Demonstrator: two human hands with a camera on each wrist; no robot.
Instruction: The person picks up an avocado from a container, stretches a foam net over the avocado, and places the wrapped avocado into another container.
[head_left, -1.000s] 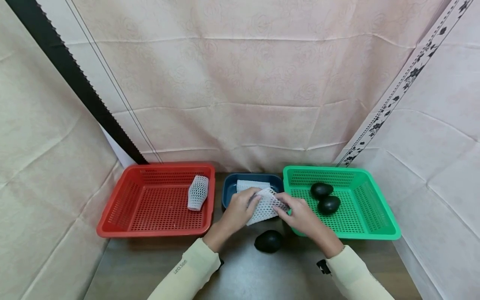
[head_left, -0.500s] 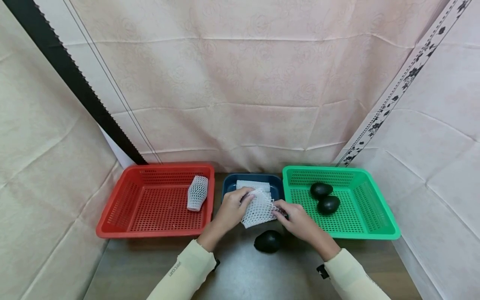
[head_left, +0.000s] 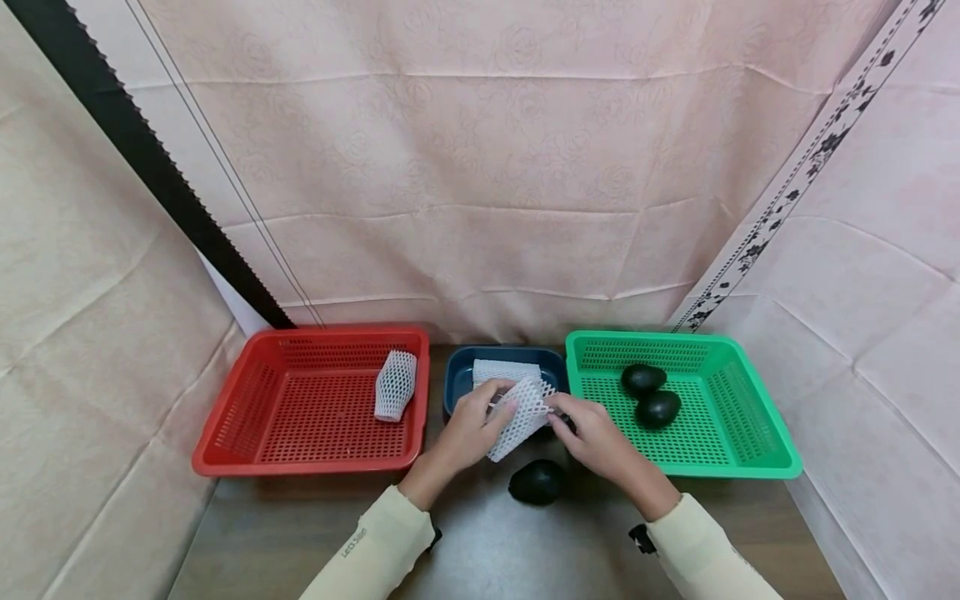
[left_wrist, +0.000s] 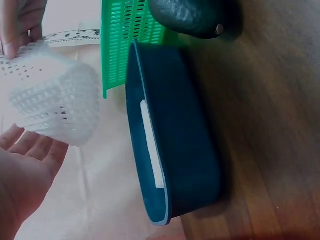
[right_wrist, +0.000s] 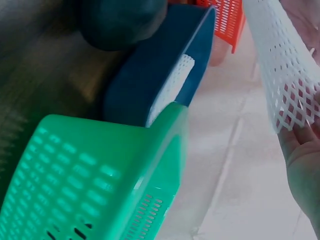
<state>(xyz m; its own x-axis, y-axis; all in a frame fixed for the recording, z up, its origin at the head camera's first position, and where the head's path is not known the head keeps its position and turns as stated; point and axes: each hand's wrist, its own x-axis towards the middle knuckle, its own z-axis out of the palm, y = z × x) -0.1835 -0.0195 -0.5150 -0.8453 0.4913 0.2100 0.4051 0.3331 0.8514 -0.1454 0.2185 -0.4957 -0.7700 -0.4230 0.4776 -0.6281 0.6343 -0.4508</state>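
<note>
Behind the blue tray (left_wrist: 187, 135), a pale fabric sheet (head_left: 525, 167) forms the backdrop. Beneath the tray is a wood-grained table (head_left: 480, 558). Left of the tray: a red basket (head_left: 307, 417), perforated. Right of the tray: a green basket (head_left: 716, 433), also perforated. The tray sits between the two.

The left hand (head_left: 468, 423) is positioned above the tray's near left part. Its thumb and fingers pinch the side of a white foam net (head_left: 521, 417). The right hand (head_left: 594, 431) is above the tray's near right part; its thumb and index finger pinch the net's open end. The net is held tilted over the tray's near edge, apart from it.

Flat white netting (head_left: 504, 369) lies inside the tray; the piece count cannot be told. Left of the tray, a bulging net sleeve (head_left: 396, 386) rests in the red basket.

On the tray's near side, one dark fruit (head_left: 537, 482) lies on the table. Right of the tray, two similar fruits (head_left: 658, 410) lie together in the green basket.
</note>
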